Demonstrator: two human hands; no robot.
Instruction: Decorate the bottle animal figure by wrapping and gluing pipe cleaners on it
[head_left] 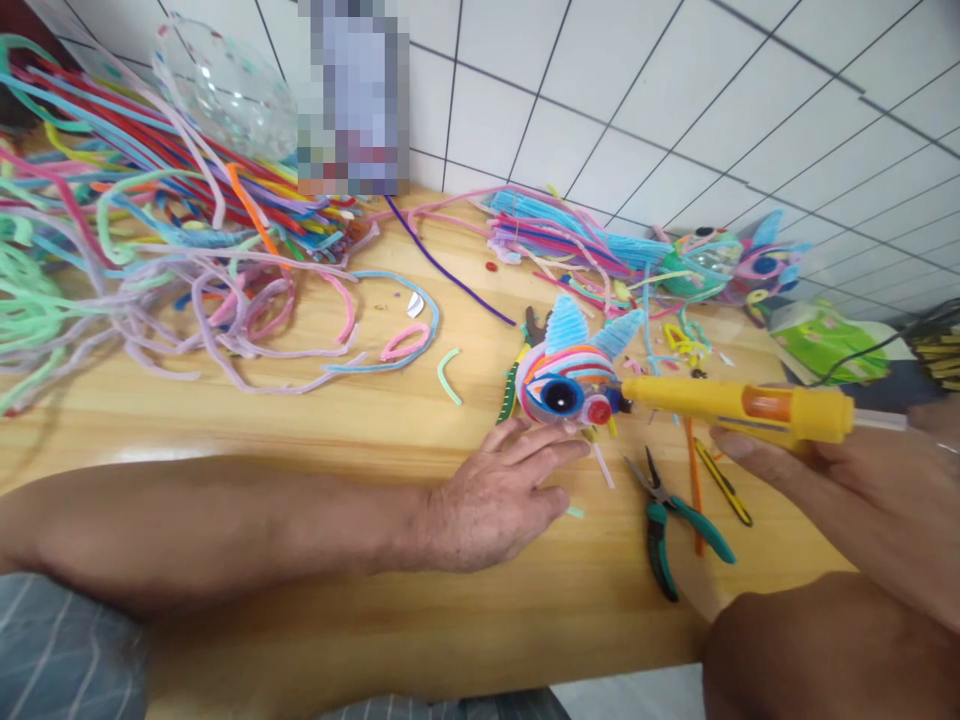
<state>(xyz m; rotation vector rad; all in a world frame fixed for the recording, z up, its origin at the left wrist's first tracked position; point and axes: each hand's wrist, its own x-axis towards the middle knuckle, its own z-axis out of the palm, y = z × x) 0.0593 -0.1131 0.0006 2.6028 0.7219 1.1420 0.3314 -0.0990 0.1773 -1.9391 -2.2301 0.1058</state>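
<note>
A ball-shaped pipe-cleaner animal head sits on the table, with fuzzy blue ears, pink, white and orange stripes, a large blue-rimmed eye and a red nose. My left hand holds its lower edge with the fingertips. In my right hand is a yellow hot glue gun, a clear glue stick showing at its back end. The gun's nozzle points left and meets the head beside the eye; I cannot tell whether glue is coming out. Part of my right hand lies hidden behind the gun.
Teal-handled pliers, a yellow utility knife and an orange pipe cleaner lie near my right hand. Loose pipe cleaners heap up on the left. Behind, another animal head stands by the tiled wall.
</note>
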